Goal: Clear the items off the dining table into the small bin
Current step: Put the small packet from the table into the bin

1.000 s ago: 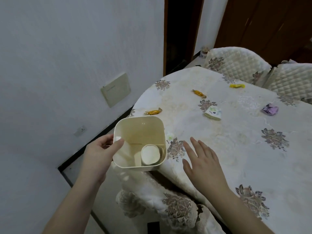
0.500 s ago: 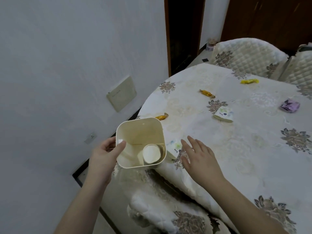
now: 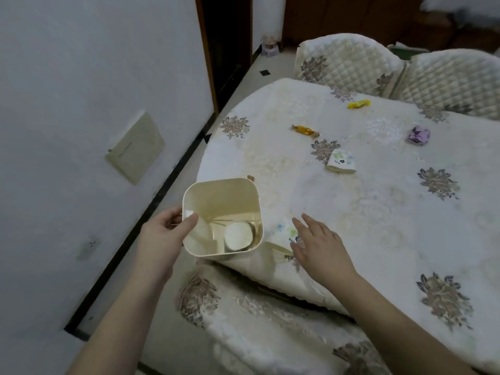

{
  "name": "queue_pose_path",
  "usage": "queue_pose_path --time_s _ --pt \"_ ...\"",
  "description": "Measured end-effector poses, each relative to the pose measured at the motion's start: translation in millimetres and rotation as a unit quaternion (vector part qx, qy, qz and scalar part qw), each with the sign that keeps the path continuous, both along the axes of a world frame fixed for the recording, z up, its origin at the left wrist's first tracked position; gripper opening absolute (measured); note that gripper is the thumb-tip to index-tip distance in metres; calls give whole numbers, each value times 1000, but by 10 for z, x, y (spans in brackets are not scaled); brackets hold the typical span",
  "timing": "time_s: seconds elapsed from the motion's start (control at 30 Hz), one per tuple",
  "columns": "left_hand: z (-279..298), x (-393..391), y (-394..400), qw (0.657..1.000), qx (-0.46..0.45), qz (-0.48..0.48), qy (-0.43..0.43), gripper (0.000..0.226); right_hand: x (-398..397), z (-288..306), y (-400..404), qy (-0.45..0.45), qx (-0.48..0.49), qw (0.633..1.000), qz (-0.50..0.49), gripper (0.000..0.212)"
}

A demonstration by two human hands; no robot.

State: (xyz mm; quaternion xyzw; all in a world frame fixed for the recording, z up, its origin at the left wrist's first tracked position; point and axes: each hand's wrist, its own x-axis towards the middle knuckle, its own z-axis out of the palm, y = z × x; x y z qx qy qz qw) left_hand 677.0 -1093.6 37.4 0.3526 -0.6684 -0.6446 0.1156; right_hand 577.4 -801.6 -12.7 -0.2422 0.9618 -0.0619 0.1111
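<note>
My left hand [image 3: 165, 235] grips the left rim of a small cream bin [image 3: 221, 196], held at the table's near-left edge; a white cup lies inside. My right hand [image 3: 318, 243] rests flat with fingers spread on the tablecloth beside a small white floral packet [image 3: 284, 231] right next to the bin. Farther out on the dining table [image 3: 365, 212] lie an amber candy [image 3: 304, 130], a yellow candy [image 3: 358, 104], a second floral packet [image 3: 340, 165] and a purple wrapper [image 3: 418, 135]. A candy tip [image 3: 251, 178] peeks out behind the bin.
Two quilted chair backs [image 3: 349, 60] stand at the table's far side. A cushioned chair seat [image 3: 257, 320] is below the near edge. The white wall [image 3: 81, 104] is close on the left, with a doorway [image 3: 224, 36] beyond.
My right hand has slid left toward the bin, pushing the floral packet to the table edge. The bin has stayed at the edge; the camera view shifted.
</note>
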Motion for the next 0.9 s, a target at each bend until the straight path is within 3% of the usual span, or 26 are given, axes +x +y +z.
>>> queue_pose_path --time_s 0.33,0.6,0.77,0.9 --pt "-157 -251 -311 996 -1 -88 -10 22 -72 -179 -244 -32 12 992 -118 55" --pt "-285 -296 -383 995 -6 -98 -26 31 -317 -462 -329 -127 -48 972 -194 56" --pt "-292 -245 -371 996 0 -88 -30 43 -455 -670 -469 -205 -77 939 -264 70" --pt "-326 -202 -338 996 -3 -87 -36 30 -547 -766 -480 -260 -154 892 -336 90"
